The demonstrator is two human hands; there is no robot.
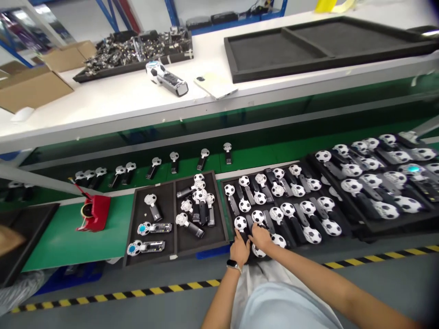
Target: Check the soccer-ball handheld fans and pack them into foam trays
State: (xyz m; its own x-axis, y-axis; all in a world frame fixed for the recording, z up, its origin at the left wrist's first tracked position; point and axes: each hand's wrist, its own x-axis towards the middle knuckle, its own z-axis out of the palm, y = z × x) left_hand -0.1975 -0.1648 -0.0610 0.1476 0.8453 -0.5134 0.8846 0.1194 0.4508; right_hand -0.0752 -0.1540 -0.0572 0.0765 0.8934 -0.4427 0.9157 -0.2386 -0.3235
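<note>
My left hand (239, 250), with a watch on its wrist, is at the front left corner of a dark tray (224, 208). Its fingers are closed around the black handle of a handheld device with a soccer-ball head (240, 223), the index finger stretched along it. Close beside it, my right hand (261, 237) is partly closed, thumb and index fingertip at the same handle, just below another soccer-ball head (258, 216). Similar devices fill the tray in rows, heads and handles alternating. My right hand and forearm partly cover the front row.
To the left, a two-part tray (174, 219) holds several loose devices, some with exposed insides. A red tape dispenser (98, 213) stands beyond it. Another full tray (360, 214) lies right. Devices line the green belt (260, 153). A white shelf (113, 103) carries a phone (215, 85) and a parts tray (185, 52).
</note>
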